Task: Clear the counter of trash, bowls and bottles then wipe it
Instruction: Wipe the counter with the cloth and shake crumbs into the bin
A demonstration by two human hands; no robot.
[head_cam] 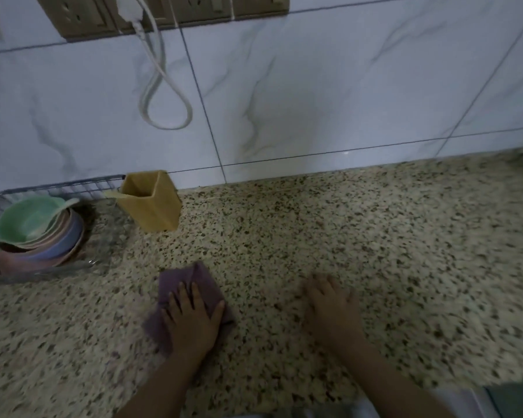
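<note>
Pastel plastic bowls (37, 233), green on top of pink and lilac ones, sat stacked in a grey wire dish rack (64, 187) at the far left of the speckled granite bench (375, 251). Just right of the rack stood a mustard-yellow square holder (151, 203), close against the white marble-tiled wall (314, 86), from which a white looped cable (163, 86) hung below brown sockets (82, 16).

Nearer the person, the left hand (191, 318) lay flat, fingers spread and straight, pressing a folded purple cloth (181, 285) onto the bench. The cloth showed beyond the fingertips and at the left of the palm. To its right, apart from the cloth, the right hand (332, 306) rested open on the bare stone, holding nothing, though blur softened its outline.

The stretch of bench in view carried no trash or bottles, so the wiping stage seemed under way. The cloth looked soft, light and limp; it would likely bunch if pushed by one edge, so a flat palm over its middle suited it best. The polished stone probably let it slide easily.
</note>
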